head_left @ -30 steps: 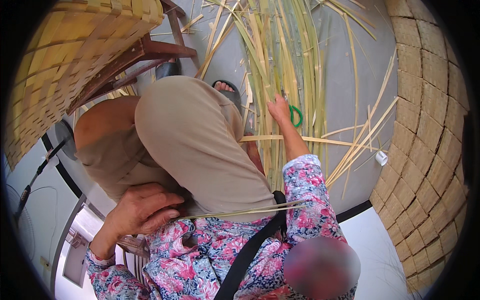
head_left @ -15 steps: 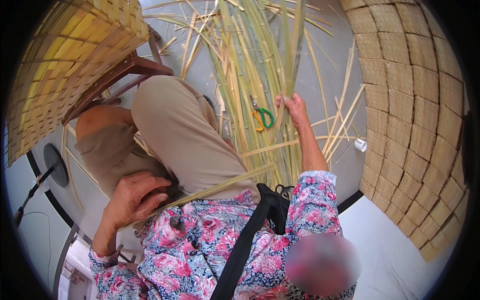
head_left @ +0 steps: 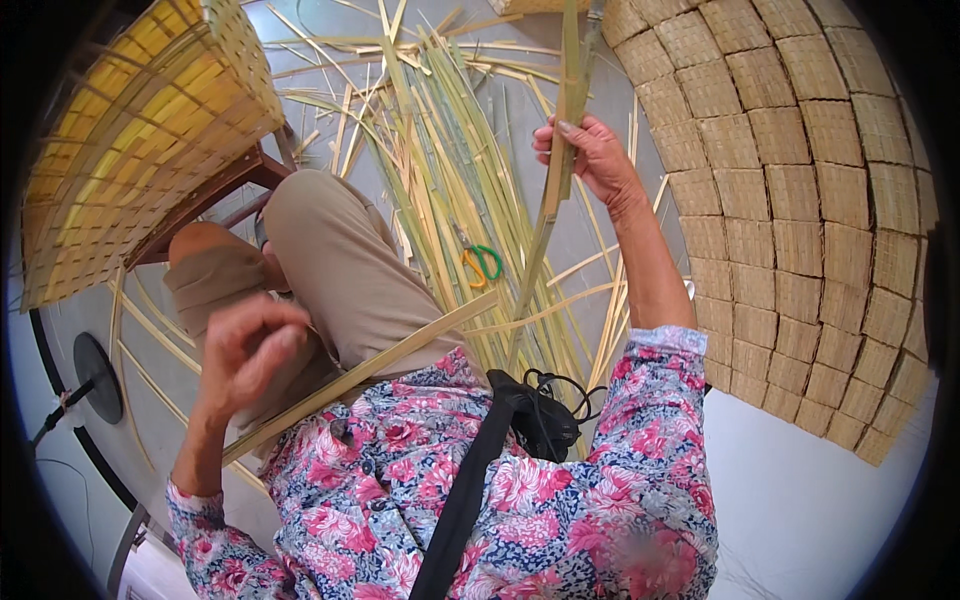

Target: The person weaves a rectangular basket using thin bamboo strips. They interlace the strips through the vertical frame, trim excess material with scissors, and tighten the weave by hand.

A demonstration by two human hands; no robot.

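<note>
Grey floor (head_left: 640, 110), right hand (head_left: 590, 155) gripping bamboo strip (head_left: 555, 190)

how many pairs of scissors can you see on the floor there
1: the scissors, with orange and green handles, lie on the pile of bamboo strips beside the raised knee. More could be hidden under the strips.

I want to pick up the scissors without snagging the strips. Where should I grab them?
Probably by the looped handles of the scissors, one orange, one green, coming straight down from above. They lie flat on the pile of bamboo strips, handles exposed on top and clear of both hands.
</note>
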